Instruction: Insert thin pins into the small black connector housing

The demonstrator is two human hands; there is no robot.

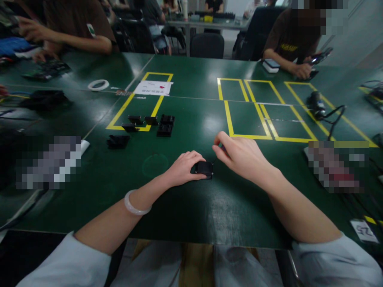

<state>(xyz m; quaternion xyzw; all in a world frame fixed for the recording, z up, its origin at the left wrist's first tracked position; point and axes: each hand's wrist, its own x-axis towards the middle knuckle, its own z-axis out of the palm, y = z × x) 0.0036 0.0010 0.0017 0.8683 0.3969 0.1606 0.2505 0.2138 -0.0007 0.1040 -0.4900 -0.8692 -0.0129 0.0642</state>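
My left hand (187, 167) is closed around a small black box-shaped part (204, 169) with small bright metal spots at its edges, low over the green table. To the right of it, my right hand (242, 153) is held in a pinch, thumb against curled fingers. A thin dark line runs from near the part's right edge toward those fingertips; what the fingers hold is mostly hidden. Farther left are several small upright black parts (135, 119), a larger black block (165, 125) and a loose black piece (117, 141).
Yellow tape (251, 137) marks rectangles on the green table (191, 119). A paper sheet (153, 87) and a white tape roll (98, 85) lie farther back. A black device with a cable (316, 105) stands at right. Two people work across the table.
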